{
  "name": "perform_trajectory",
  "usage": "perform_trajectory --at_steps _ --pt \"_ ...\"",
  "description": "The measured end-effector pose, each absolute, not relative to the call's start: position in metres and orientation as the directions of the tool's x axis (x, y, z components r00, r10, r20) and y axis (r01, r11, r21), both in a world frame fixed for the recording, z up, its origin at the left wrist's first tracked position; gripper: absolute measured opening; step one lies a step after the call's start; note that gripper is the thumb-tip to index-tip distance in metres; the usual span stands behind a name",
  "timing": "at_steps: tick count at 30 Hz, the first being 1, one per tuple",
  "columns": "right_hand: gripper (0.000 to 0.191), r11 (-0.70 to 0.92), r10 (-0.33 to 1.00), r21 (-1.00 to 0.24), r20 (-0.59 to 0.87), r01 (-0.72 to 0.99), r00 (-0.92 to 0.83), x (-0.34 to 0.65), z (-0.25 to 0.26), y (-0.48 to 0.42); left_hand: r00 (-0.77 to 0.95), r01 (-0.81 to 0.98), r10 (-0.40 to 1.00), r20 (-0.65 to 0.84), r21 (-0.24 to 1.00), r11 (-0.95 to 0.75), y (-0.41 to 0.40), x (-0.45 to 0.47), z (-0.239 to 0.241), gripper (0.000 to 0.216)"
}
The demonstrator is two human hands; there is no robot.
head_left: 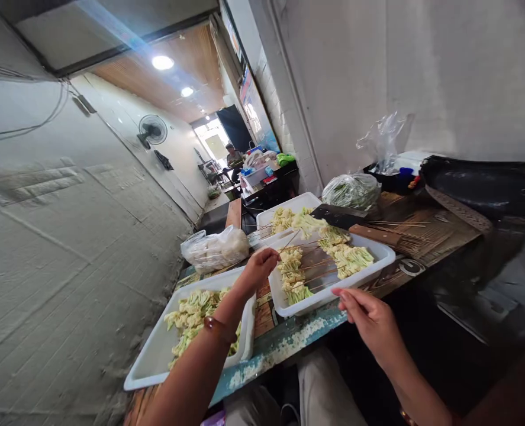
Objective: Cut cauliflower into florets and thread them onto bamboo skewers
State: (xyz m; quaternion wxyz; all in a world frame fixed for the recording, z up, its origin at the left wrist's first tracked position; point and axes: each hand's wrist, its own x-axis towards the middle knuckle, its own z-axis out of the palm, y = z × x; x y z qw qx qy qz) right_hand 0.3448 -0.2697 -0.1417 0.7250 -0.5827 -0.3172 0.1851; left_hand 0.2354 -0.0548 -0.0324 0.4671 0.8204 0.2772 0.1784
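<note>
My left hand [262, 269] is closed in a pinch on a thin skewer, whose far end carries a pale cauliflower piece [309, 225]. It hangs over the near edge of a white tray [282, 307], where finished cauliflower skewers [348, 260] lie in two rows with their sticks pointing inward. To the right, just off the tray's front corner, my right hand [371, 322] is held with loosely stretched fingers, and I see nothing in it. Beneath my left forearm a second white tray [149, 358] contains loose cauliflower florets [195, 310].
A cleaver [375, 235] lies across the tray's right side, beside bare bamboo skewers [422, 239]. Bagged greens [351, 192], a black bag [488, 189] and a bagged white bundle [215, 248] stand around. Behind is another white tray [306, 202]; a person [234, 157] sits far back.
</note>
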Motion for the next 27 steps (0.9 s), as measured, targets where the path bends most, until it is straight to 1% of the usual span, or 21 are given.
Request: perform_trajectory --at_steps 3,5,11,14,17,19,21,23,27 --pt "0.040 0.185 0.625 -0.982 0.149 0.040 0.766 0.357 -0.155 -0.283 0.841 0.337 0.539 -0.038 0.817 -0.469 -0.048 0.243 -0.037 0.029" --pt "0.042 0.154 0.619 -0.988 0.111 0.019 0.778 0.360 -0.160 -0.287 0.865 0.354 0.494 -0.085 0.800 -0.483 -0.047 0.251 -0.040 0.031" --pt "0.044 0.136 0.623 -0.991 0.083 -0.003 0.778 0.360 -0.167 -0.290 0.896 0.371 0.393 -0.206 0.835 -0.406 -0.042 0.277 -0.051 0.040" --pt "0.044 0.123 0.611 -0.992 0.064 -0.014 0.789 0.361 -0.168 -0.292 0.904 0.380 0.364 -0.226 0.814 -0.439 -0.034 0.286 -0.056 0.037" --pt "0.044 0.118 0.612 -0.993 0.062 -0.014 0.788 0.362 -0.168 -0.294 0.917 0.367 0.356 -0.179 0.728 -0.580 -0.024 0.295 -0.060 0.027" --pt "0.044 0.112 0.614 -0.994 0.062 -0.009 0.787 0.364 -0.168 -0.297 0.925 0.346 0.364 -0.106 0.627 -0.698 -0.019 0.301 -0.060 0.022" --pt "0.042 0.102 0.609 -0.995 0.057 -0.007 0.791 0.366 -0.168 -0.301 0.925 0.340 0.378 -0.036 0.518 -0.785 -0.016 0.306 -0.060 0.023" --pt "0.041 0.093 0.601 -0.996 0.050 -0.008 0.798 0.368 -0.168 -0.306 0.919 0.348 0.395 0.013 0.445 -0.825 -0.014 0.309 -0.060 0.026" --pt "0.041 0.089 0.574 -0.996 0.046 -0.006 0.818 0.373 -0.171 -0.314 0.917 0.353 0.399 0.026 0.417 -0.838 -0.016 0.313 -0.068 0.028"
